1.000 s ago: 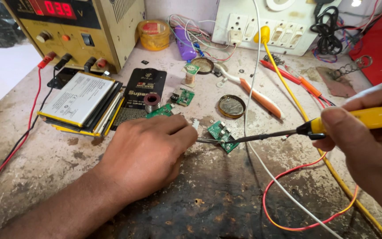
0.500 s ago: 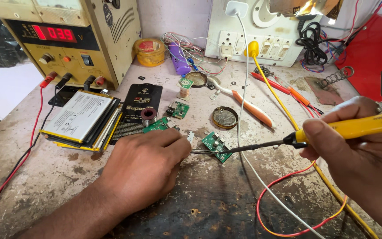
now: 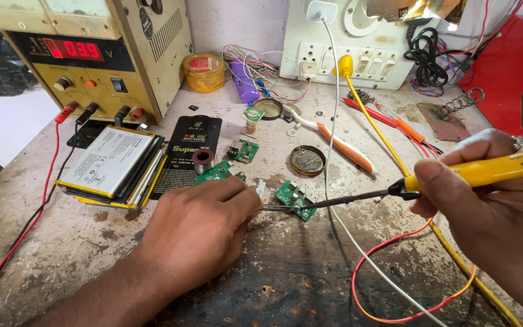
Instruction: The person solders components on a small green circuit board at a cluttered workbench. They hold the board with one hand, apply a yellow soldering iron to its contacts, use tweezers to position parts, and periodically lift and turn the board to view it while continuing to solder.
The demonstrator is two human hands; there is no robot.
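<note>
Soldering iron and small green circuit board are the centre of the work: the right hand has its fingers curled tight round the iron's yellow handle, thumb pressed on top near the black collar, and the dark tip reaches left to meet the board's near edge. The left hand lies knuckles-up on the worn bench, fingers bunched and closed on a thin silvery piece, tweezers or a length of solder wire, I cannot tell which, whose end also touches the board where the iron's tip sits. Judging by this, a joint on the board is being worked right now and is not finished; whether other joints are done is too small to see. Just beyond the left hand lie two more green boards, untouched, beside a spool of solder on a black anti-static packet. Farther left sits a stack of flat phone batteries in front of a yellow bench power supply with a lit red display. A round tin and orange-handled tools lie behind the board, near a white socket panel.
</note>
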